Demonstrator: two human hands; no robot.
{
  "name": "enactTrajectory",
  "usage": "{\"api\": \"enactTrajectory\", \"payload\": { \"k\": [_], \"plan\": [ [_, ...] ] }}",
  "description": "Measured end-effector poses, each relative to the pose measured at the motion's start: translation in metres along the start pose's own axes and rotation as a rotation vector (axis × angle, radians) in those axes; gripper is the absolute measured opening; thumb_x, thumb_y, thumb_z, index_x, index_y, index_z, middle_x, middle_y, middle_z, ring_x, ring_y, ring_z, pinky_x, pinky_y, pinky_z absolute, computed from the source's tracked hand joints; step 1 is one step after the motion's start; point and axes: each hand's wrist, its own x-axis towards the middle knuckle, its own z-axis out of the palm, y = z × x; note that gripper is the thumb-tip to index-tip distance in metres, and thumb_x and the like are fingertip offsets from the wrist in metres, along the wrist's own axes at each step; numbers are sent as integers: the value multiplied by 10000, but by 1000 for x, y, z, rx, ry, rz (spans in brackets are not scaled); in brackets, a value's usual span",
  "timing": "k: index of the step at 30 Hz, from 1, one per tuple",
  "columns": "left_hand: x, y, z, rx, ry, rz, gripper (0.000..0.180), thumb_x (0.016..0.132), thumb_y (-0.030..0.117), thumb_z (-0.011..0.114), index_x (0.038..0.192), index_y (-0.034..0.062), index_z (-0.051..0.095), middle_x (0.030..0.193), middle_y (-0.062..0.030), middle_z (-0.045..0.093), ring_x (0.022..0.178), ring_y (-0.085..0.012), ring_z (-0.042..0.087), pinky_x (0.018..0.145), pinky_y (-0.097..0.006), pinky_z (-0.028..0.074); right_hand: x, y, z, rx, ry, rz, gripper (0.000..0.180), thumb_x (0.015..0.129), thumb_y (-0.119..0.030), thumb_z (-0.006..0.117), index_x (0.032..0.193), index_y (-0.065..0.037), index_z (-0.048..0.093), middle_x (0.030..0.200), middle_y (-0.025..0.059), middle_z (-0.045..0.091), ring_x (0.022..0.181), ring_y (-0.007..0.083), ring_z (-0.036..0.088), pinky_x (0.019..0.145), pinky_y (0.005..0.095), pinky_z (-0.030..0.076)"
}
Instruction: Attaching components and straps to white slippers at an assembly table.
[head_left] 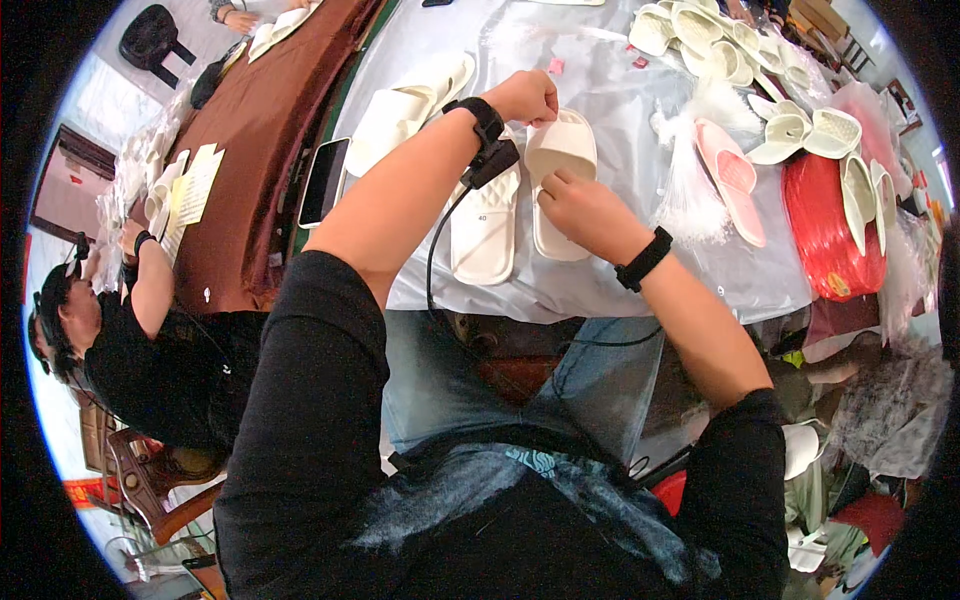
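A cream slipper [575, 140] lies on the plastic-covered table between my hands, its toe pointing away from me. My left hand [525, 97] is closed above the far end of its strap, fingertips pinched together. At the strap's near edge, my right hand [590, 212] has its fingers curled in over the insole. Anything pinched in either hand is too small or hidden to make out. Just left lies a second cream slipper [484, 235] with a small mark on its insole; my left wrist and the black device strapped there partly cover it.
More cream slippers [385, 125] lie at left, beside a phone [324, 182]. To the right are a bundle of clear thin strands [695, 180], a pink slipper [731, 175], a red plastic-wrapped pack [825, 235] and piled slippers [700, 35]. A co-worker [150, 320] sits at the left brown-covered table [250, 150].
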Motion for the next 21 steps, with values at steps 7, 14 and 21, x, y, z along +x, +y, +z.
{"api": "enactTrajectory", "payload": {
  "k": [7, 14, 21],
  "plan": [
    [0, 12, 4, 302, 72, 173, 231, 763, 66, 672, 994, 82, 682, 703, -128, 670, 592, -208, 628, 594, -339, 508, 1, 13, 1, -106, -15, -143, 81, 745, -94, 596, 788, -31, 622, 871, 82, 569, 861, 215, 580, 648, 301, 564],
    [16, 25, 14, 770, -13, 468, 414, 792, 7, 608, 1128, 236, 683, 944, -147, 690, 856, -327, 664, 754, -424, 525, 1, 18, 3, -88, 67, -155, 64, 746, -102, 597, 773, -47, 613, 867, 73, 566, 851, 206, 580, 681, 303, 555],
    [25, 23, 18, 836, -28, 552, 281, 777, -2, 587, 986, 147, 702, 872, -144, 683, 825, -327, 671, 708, -415, 535, -2, 17, 1, -50, -10, -95, 93, 758, -75, 579, 842, -36, 577, 903, 73, 545, 918, 218, 571, 755, 308, 538]
  ]
}}
